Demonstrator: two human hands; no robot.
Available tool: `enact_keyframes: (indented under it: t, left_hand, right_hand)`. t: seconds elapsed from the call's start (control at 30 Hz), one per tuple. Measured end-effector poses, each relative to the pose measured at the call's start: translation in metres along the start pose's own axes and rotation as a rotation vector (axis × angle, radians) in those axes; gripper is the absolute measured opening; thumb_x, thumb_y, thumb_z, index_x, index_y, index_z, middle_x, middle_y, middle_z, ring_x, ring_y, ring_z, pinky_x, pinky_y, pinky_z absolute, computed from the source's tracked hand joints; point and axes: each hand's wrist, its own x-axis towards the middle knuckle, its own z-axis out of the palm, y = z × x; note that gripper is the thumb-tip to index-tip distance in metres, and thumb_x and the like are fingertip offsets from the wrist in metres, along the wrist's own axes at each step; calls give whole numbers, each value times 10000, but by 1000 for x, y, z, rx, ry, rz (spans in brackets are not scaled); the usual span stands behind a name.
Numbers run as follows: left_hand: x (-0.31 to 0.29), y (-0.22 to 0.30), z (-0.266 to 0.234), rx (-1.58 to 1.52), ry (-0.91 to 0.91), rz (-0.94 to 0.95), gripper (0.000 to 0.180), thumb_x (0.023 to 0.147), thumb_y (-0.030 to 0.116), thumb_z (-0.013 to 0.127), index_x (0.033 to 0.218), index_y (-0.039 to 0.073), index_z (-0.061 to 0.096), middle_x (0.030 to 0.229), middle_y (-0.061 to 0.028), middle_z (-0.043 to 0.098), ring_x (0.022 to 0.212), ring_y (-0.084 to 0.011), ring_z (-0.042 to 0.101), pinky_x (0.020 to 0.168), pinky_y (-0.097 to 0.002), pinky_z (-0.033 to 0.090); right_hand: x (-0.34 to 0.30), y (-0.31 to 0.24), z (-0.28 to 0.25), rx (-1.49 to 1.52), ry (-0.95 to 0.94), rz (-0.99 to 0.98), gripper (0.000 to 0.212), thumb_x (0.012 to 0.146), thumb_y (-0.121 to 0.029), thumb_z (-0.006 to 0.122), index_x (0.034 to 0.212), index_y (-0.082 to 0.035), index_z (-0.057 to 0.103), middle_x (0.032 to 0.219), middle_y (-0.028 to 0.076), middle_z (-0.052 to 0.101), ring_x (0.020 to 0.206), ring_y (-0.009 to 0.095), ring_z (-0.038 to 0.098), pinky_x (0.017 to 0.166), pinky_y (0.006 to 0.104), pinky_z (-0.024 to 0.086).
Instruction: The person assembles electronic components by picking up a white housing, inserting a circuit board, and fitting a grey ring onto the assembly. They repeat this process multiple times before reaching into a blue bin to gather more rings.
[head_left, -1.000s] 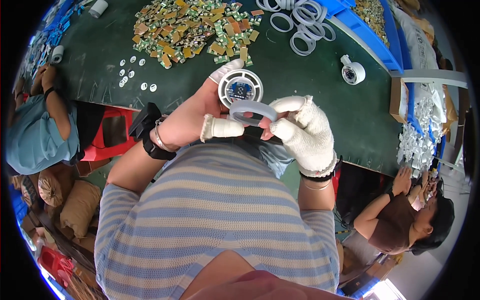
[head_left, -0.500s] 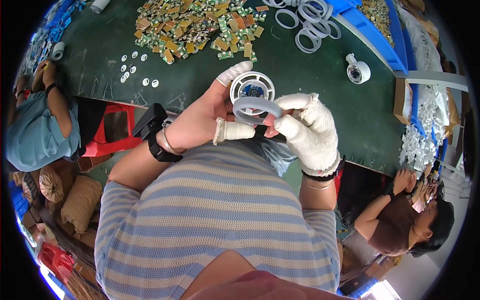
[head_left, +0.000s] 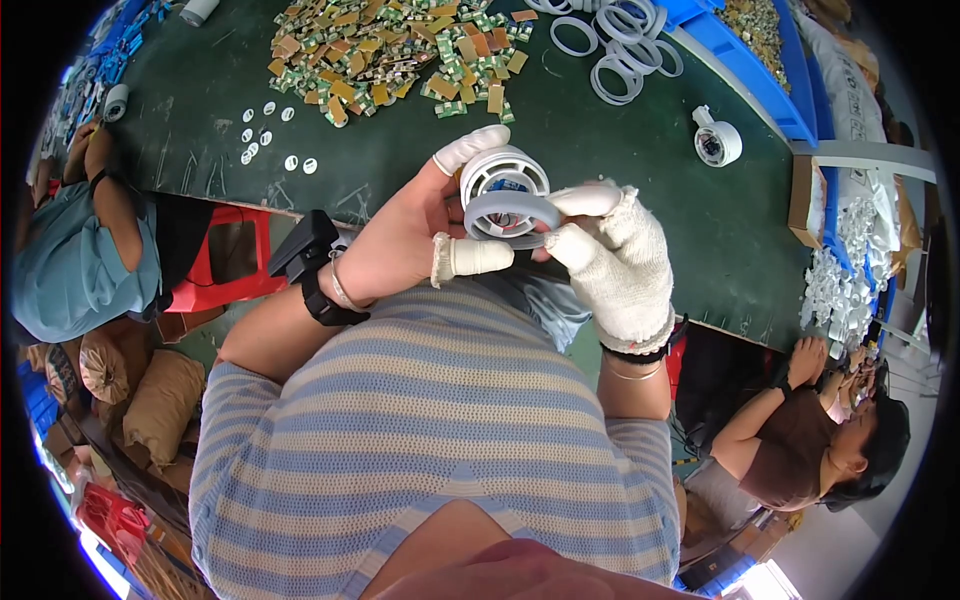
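Observation:
My left hand [head_left: 400, 232] is closed round a white round housing [head_left: 506, 160] with a blue circuit board inside. White covers sit on its thumb and a finger. In my gloved right hand [head_left: 622, 258], thumb and fingers pinch a grey ring [head_left: 512, 208]. The ring lies tilted against the near side of the housing, overlapping its open face. Parts of the fingers behind the ring and housing are hidden.
On the green table [head_left: 400, 150] lie a heap of small circuit boards [head_left: 400, 55], several white discs [head_left: 265, 137], loose grey rings [head_left: 618, 55] and another white housing [head_left: 716, 143]. Blue bins [head_left: 745, 65] line the right. People sit at both sides.
The housing has tipped, showing more of its side wall. My right hand has brought the ring slightly left, closer against the housing.

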Motion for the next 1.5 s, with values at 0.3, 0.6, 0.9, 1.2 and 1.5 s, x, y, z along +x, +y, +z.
enact_keyframes:
  t: [0.3, 0.6, 0.9, 1.2, 1.5]
  left_hand:
    - [-1, -12, 11, 384, -99, 131, 768, 854, 8, 855, 1527, 118, 501, 1397, -81, 594, 1271, -206, 612, 1055, -373, 515]
    - [23, 17, 16, 674, -172, 379, 773, 813, 153, 895, 1473, 42, 509, 1254, -160, 660, 1079, -325, 644, 942, -402, 513]
    - [64, 25, -69, 1766, 147, 380, 196, 874, 120, 740, 1034, 52, 652, 981, -140, 613, 1016, -384, 566, 895, -478, 482]
    - [42, 20, -51, 1539, 96, 287, 247, 863, -23, 710, 1098, 26, 649, 1071, -135, 644, 1032, -352, 610, 896, -424, 517]
    - [25, 14, -11, 468, 116, -81, 202, 1038, 91, 654, 1236, 58, 627, 993, 0, 662, 772, -36, 563, 627, -223, 479]
  right_hand:
    - [15, 14, 12, -556, 19, -327, 703, 802, -519, 838, 1252, -13, 653, 1095, 179, 679, 944, 316, 666, 843, 401, 539]
    - [24, 2, 5, -300, 89, 137, 454, 925, -420, 756, 1050, 16, 737, 953, 117, 715, 870, 194, 686, 792, 354, 547]
    - [52, 33, -50, -1029, 322, -480, 257, 887, -271, 823, 1035, -78, 740, 1018, 121, 724, 952, 306, 679, 868, 410, 524]
    - [-5, 46, -10, -1178, 307, -403, 268, 733, -143, 871, 979, -163, 767, 1330, 111, 650, 1340, 403, 513, 1080, 542, 415]
    - [1, 37, -24, -818, 252, -510, 145, 898, -88, 748, 1039, -120, 733, 993, 72, 739, 1105, 334, 664, 1082, 539, 436]
